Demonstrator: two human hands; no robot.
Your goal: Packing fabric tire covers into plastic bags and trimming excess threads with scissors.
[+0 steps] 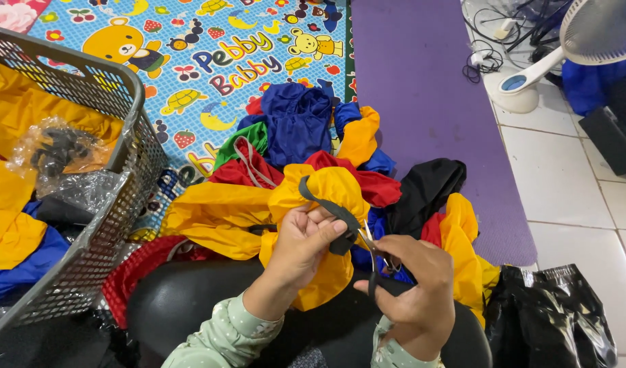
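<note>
1. Yellow cloth [326, 194] with dark strap [330, 204], bunched over the lap, just in front of a heap of cloth [299, 136] in red, blue, green and black.
2. Left hand [303, 245] closed, pinching cloth and strap together where the strap meets the fabric.
3. Right hand [415, 286] closed around small snips [371, 255], blades at the strap end.
4. Likely light, thin, limp and slick, a nylon-like sheen; best held bunched near the seam, strap pulled taut.
5. Left of the cloth: grey perforated basket [102, 204] with more yellow fabric and crinkled clear plastic.
6. Beyond the heap: printed play mat [211, 61], purple mat [422, 88].
</note>
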